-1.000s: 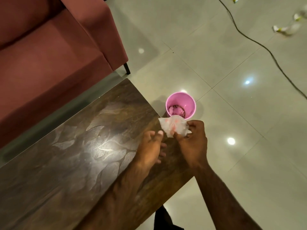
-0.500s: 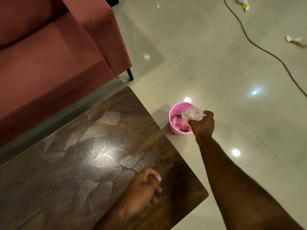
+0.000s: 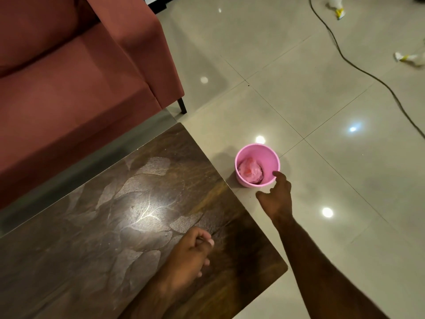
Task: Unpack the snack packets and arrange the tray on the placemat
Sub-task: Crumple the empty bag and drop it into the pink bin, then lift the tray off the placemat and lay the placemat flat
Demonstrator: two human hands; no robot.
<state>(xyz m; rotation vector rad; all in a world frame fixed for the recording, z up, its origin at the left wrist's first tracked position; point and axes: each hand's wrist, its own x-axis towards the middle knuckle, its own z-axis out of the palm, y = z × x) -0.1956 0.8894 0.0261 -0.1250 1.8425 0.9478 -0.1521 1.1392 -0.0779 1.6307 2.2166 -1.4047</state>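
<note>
At the far left we see a dusky pink sofa [image 3: 76, 72], its dark leg [image 3: 182, 105] standing on the pale tiled floor [image 3: 310, 107]. Just in front of it runs a dark wooden table [image 3: 96, 226] with a leaf pattern in its glossy top, one corner reaching out to the right over the tiles.

On that table, near its right end, we find the left hand [image 3: 188, 256]. Its fingers are curled in loosely toward the palm; we cannot tell whether anything small is pinched between them.

Moving right, off the table's edge, a small pink bin [image 3: 257, 165] stands on the floor, just beside the table's corner. Inside it lies a crumpled wrapper [image 3: 250, 171], whitish with a red patch, resting against the bottom and left wall.

Next comes the right hand [image 3: 277, 199], stretched out from a bare forearm over the floor. Its fingers are spread and slack, holding nothing, and one fingertip sits at the bin's near rim; we cannot tell whether it touches.

Further right, a black cable [image 3: 358, 70] snakes across the tiles, and well apart from the bin two scraps of white and yellow litter [image 3: 338, 9] lie near the top right. No tray or placemat shows in our view.
</note>
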